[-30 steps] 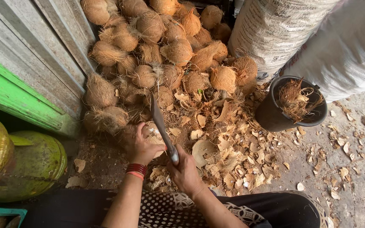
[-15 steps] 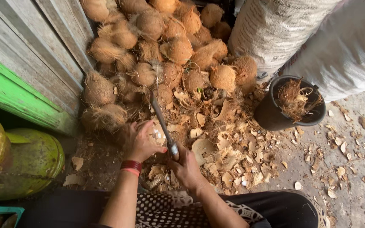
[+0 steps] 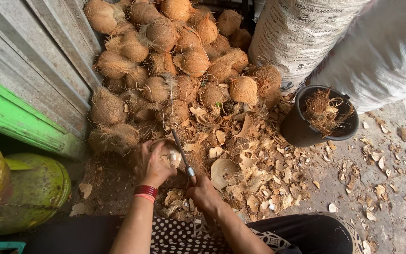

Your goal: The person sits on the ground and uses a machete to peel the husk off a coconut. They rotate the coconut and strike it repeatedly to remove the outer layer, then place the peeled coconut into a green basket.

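Just below the heap of husked coconuts (image 3: 175, 61), in the head view, the left hand (image 3: 152, 163) is clasped around a single coconut (image 3: 171, 157), fingers curled over its top so that only a pale, partly stripped patch shows on the side facing the blade. The right hand (image 3: 204, 194), nearer the person than that heap, is clenched on the handle of a long knife (image 3: 182, 156), whose dark blade slants up and away toward the heap and lies against the pale patch of the held nut. Compared with the earlier pictures, the blade has slid: a second ago it stood clear to the right of the nut with its tip reaching higher into the heap's lower edge, and now it sits lower and presses on the shell, while the left hand has rolled slightly, turning more bare surface toward the edge. I judge this as a fresh shaving stroke on the same nut, with husk left on the covered side. To the right of the heap stands a black bucket (image 3: 301, 129) holding fibres, and between it and the hands spreads a litter of shell chips (image 3: 254, 174). Left of the heap runs a green board (image 3: 15, 117), with yellow-green drums (image 3: 29, 188) below it.
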